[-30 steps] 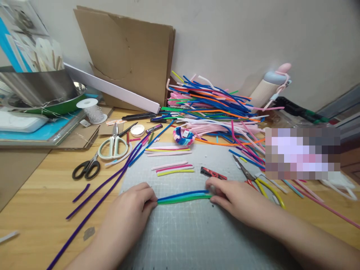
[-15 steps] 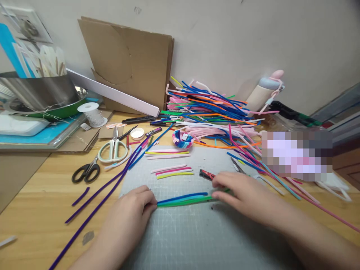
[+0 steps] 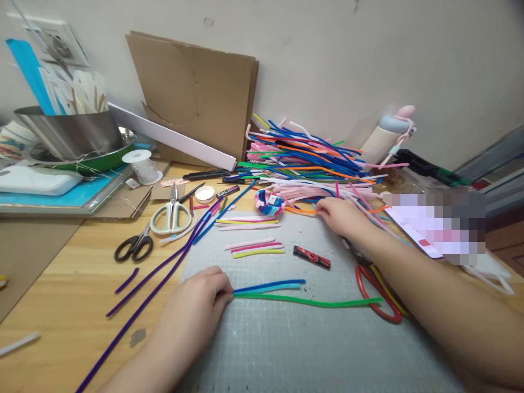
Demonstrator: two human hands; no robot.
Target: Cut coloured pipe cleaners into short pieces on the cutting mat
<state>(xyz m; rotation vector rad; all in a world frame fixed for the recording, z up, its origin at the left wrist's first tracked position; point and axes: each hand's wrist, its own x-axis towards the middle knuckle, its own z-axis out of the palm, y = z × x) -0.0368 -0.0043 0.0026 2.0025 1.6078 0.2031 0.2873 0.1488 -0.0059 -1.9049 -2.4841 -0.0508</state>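
My left hand is closed in a pinch on the left ends of a dark blue pipe cleaner, a light blue one and a longer green one. They fan out to the right over the grey cutting mat. At the front of the big pipe cleaner pile, my right hand has its fingertips together beside a tiny light blue piece. Whether it grips that piece is hidden. Below the right forearm lie red-and-yellow-handled scissors, partly covered.
Short pink and yellow pipe cleaners lie on the mat near a black-and-red tube and a braided ring. Left stand white-handled scissors, black scissors and long purple pipe cleaners. A phone-like screen is at right.
My right hand has let go of the green pipe cleaner and moved up and away to the pile, uncovering the black-and-red tube and scissors handles. My left hand keeps its pinch.
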